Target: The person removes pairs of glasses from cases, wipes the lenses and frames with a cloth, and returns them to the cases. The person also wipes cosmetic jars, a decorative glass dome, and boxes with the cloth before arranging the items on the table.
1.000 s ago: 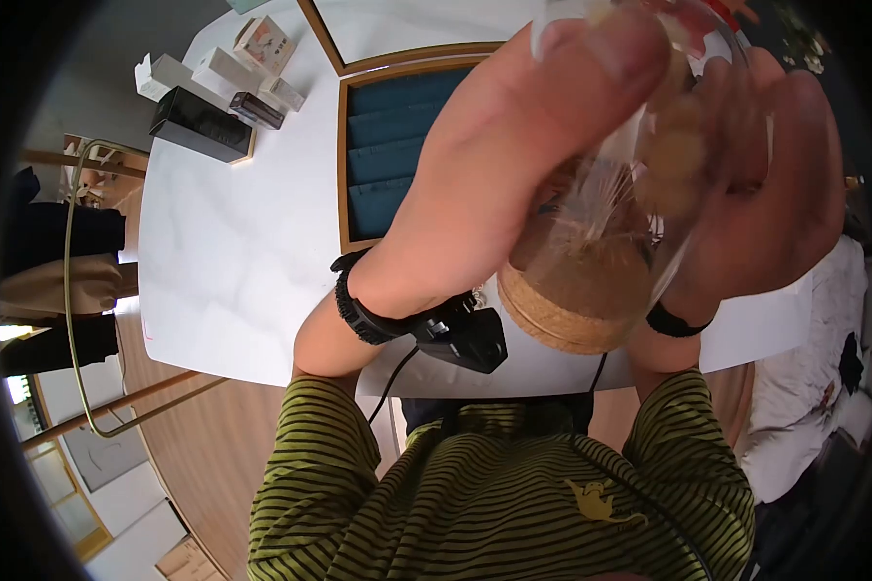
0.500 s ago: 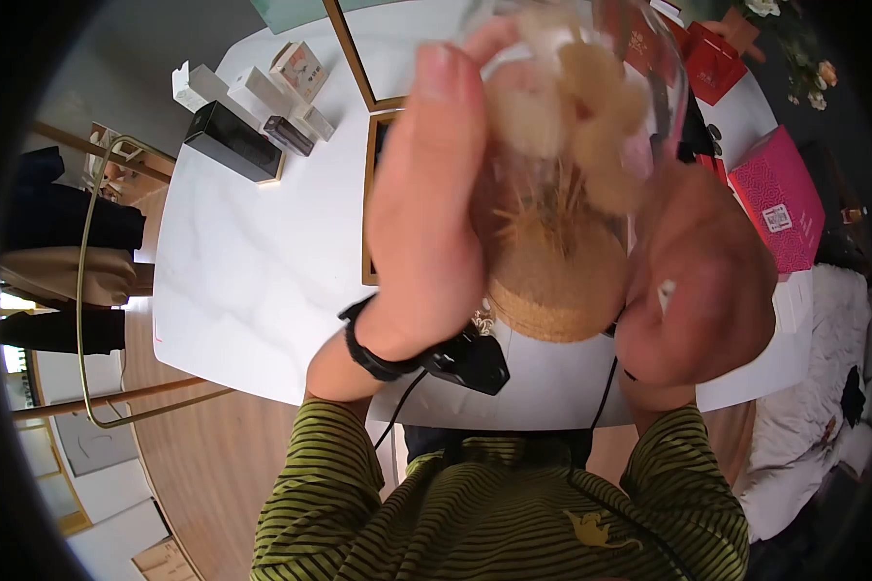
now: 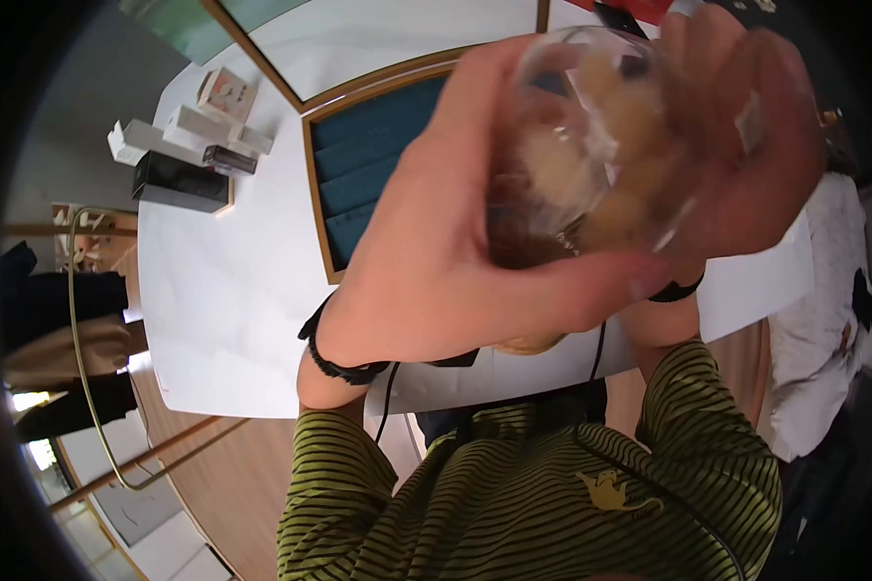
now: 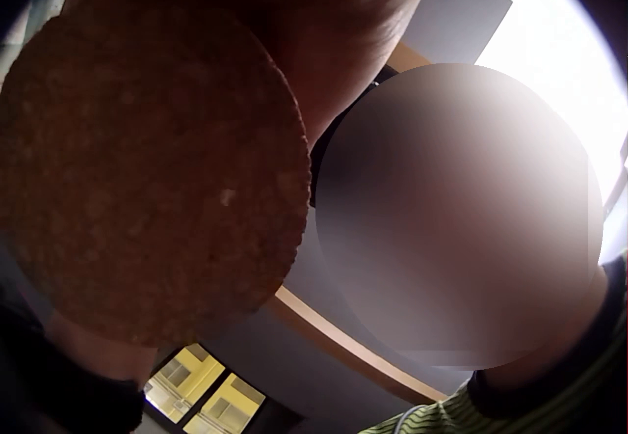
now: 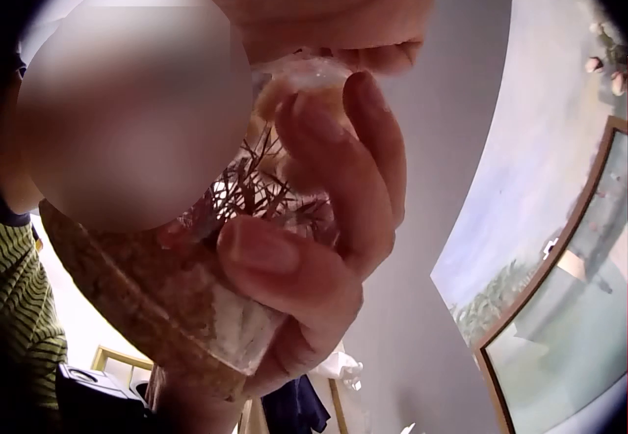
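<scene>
Above the white bench (image 3: pixel 233 290) I have a clear, rounded, see-through dome (image 3: pixel 601 136), its top tipped toward the head camera. My left grip (image 3: pixel 421 228) is clamped round it, thumb on the near side and fingers curled over the wall. Inside, soft round cream and tan flower heads (image 3: pixel 557 169) blur together, with thin reddish-brown sprigs (image 5: pixel 260 184) bristling below them. A thick brown cork base (image 4: pixel 147 159) closes the bottom, its flat round underside lightly mottled. My right grip (image 3: pixel 756 155) is smeared beside the dome; I cannot tell whether it is clamped on it.
</scene>
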Available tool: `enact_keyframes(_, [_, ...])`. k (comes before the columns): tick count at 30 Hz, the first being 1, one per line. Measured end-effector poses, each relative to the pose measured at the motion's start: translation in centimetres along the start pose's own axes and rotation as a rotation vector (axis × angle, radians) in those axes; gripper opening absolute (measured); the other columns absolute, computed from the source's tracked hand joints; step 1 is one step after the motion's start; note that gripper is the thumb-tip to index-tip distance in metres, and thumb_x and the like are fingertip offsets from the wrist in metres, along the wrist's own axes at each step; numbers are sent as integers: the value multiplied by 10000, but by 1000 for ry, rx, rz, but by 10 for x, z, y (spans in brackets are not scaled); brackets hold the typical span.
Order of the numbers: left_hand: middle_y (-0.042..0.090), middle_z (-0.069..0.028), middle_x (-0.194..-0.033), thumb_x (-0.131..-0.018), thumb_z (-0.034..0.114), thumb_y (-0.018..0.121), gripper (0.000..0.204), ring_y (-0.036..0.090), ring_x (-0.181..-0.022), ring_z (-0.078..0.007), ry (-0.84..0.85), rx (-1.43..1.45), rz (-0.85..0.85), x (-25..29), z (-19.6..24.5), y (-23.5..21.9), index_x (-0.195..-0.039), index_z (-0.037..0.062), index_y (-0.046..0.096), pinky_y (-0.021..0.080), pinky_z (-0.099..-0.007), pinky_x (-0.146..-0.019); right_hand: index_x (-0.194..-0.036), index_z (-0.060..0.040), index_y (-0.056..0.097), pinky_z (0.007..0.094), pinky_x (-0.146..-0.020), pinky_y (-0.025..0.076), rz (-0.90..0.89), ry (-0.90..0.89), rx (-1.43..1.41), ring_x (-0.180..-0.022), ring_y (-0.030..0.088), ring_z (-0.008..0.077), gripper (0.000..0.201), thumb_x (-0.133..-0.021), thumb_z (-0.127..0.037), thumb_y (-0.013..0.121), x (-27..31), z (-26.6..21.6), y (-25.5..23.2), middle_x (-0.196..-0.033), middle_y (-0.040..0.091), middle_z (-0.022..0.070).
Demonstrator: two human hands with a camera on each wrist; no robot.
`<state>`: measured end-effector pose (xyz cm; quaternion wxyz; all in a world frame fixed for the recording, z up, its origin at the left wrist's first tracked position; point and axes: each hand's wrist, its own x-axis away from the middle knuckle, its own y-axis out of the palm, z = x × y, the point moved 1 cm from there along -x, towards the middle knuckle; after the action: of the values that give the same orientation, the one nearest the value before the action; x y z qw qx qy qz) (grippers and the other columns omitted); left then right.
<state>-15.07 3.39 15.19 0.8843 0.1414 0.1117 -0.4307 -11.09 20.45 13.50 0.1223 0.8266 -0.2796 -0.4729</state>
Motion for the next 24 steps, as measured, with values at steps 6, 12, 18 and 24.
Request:
enact_keyframes(6, [515, -221, -1266, -829, 497, 562, 753, 603, -977, -268, 394, 571, 391, 0, 2, 1, -1302, -66, 399, 501, -354, -845, -968, 87, 598, 272, -582, 460, -474, -426, 637, -638, 591, 191, 259, -842, -129, 530, 5, -19, 44, -745, 614, 108])
enact_keyframes(12, [500, -269, -1259, -853, 642, 456, 837, 601, -984, -292, 338, 106, 429, -6, 19, -15, -1319, -50, 384, 505, -375, -841, -946, 82, 598, 279, -474, 387, -777, -94, 488, -500, 498, 182, 226, -803, -80, 529, 8, -27, 56, -715, 598, 94])
enact_keyframes(18, [503, -266, -1254, -812, 685, 482, 911, 602, -994, -292, 357, 428, 223, -8, 12, -17, -1330, -55, 363, 510, -378, -844, -816, 12, 475, 261, -532, 329, -515, -487, 1118, -586, 433, 148, 165, -857, -146, 503, 4, -27, 34, -706, 470, 50])
enact_keyframes(24, [507, -263, -1250, -772, 729, 508, 987, 604, -1004, -291, 402, 702, -30, -8, 8, -18, -1341, -60, 343, 514, -380, -848, -780, -9, 442, 232, -591, 296, -612, 152, 101, -623, 394, 117, 266, -911, -235, 390, -4, -24, 49, -717, 447, 64])
